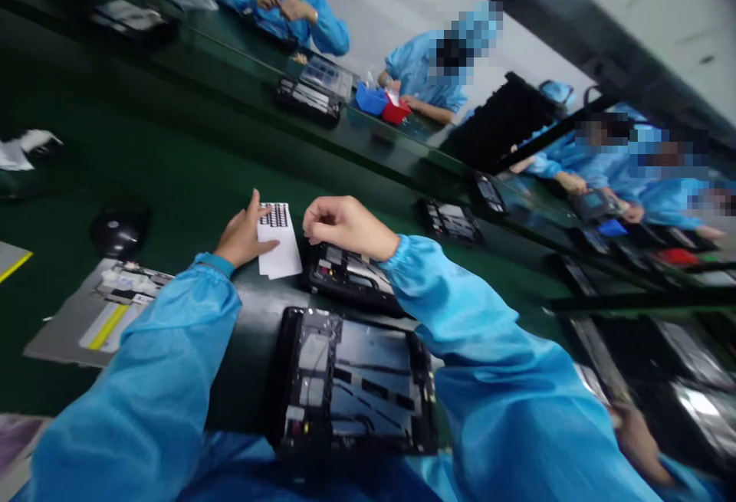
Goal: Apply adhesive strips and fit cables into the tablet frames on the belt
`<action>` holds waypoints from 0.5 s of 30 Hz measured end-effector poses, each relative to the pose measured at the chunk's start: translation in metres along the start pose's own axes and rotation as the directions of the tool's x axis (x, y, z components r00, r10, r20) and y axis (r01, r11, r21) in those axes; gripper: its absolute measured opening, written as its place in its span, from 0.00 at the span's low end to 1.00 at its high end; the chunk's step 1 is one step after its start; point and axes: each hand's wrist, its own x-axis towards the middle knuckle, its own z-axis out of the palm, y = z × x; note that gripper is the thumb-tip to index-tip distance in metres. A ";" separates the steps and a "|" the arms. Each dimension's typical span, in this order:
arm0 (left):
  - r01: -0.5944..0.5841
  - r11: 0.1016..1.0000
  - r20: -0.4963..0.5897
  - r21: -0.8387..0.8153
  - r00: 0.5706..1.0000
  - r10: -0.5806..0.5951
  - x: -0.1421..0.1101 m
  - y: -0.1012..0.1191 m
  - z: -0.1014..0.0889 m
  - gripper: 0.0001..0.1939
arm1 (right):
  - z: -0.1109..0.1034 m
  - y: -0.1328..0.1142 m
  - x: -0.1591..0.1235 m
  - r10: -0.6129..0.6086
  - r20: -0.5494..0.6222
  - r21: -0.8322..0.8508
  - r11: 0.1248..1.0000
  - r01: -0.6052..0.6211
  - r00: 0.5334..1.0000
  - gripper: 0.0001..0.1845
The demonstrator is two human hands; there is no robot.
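My left hand (244,235) lies with its fingers spread at the left edge of a white sticker sheet (280,251), its thumb over the paper. Rows of small black stickers (277,215) fill the sheet's upper part. Just right of the sheet, my right hand (348,224) is raised with thumb and fingers pinched together; anything between the fingertips is too small to make out. Under that hand sits an opened black device (350,276) with exposed inner parts. Nearest my body is a larger-looking opened device (368,379), showing grey plates, dark strips and cables.
A black computer mouse (119,228) and a grey panel (69,333) with a metal part on it lie to the left. Another opened device (451,222) stands farther right. Across the bench, co-workers in blue sit near a blue bin (371,98) and a red bin (395,109).
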 end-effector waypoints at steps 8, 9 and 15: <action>-0.058 0.998 -0.096 0.019 0.994 0.060 -0.040 0.024 -0.010 0.51 | 0.071 -0.040 -0.204 0.277 -0.265 0.525 0.845 -0.103 0.924 0.04; -0.055 0.998 -0.145 0.028 0.988 0.059 -0.052 0.035 -0.013 0.46 | 0.085 -0.044 -0.219 0.272 -0.311 0.500 0.862 -0.087 0.911 0.03; -0.262 0.965 -0.325 -0.017 0.914 0.242 -0.163 0.131 -0.025 0.12 | 0.150 -0.064 -0.276 0.072 -0.528 0.201 0.979 0.043 0.846 0.11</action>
